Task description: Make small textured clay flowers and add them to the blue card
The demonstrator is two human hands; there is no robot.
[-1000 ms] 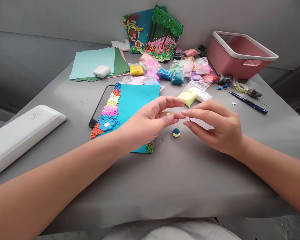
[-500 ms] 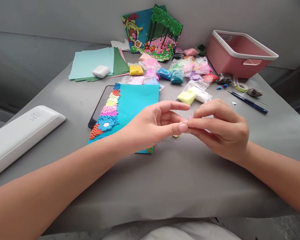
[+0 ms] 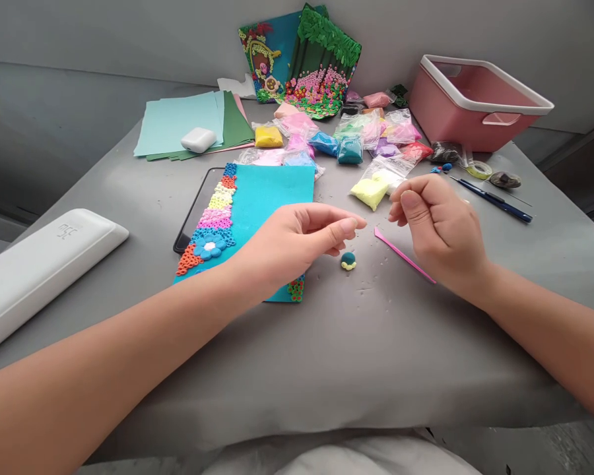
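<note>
My left hand [image 3: 309, 237] hovers over the right edge of the turquoise sheet [image 3: 272, 198]. Its thumb and forefinger are pinched together; anything between them is too small to make out. To its right, my right hand [image 3: 443, 231] is closed, the thumb against curled fingers, and whatever it may hold is hidden. Between the hands, on the table, lies a small teal clay piece [image 3: 348, 258] with pale yellow bits along its lower edge. A thin pink modelling tool [image 3: 404, 256] lies beside my right hand. Clay rings and a blue clay flower [image 3: 210, 246] cover the sheet's left side.
Bags of coloured clay [image 3: 349, 149] crowd the back, before two decorated panels [image 3: 321, 59]. A pink bin [image 3: 470, 112] stands back right, near a dark blue pen-like tool [image 3: 495, 199]. Paper sheets [image 3: 178, 119], a white case [image 3: 198, 139] and a white device [image 3: 54, 270] are left.
My hands have come apart, the right one drawing back and curling closed. The pink tool now lies in plain view on the table, and the teal clay piece is uncovered.
</note>
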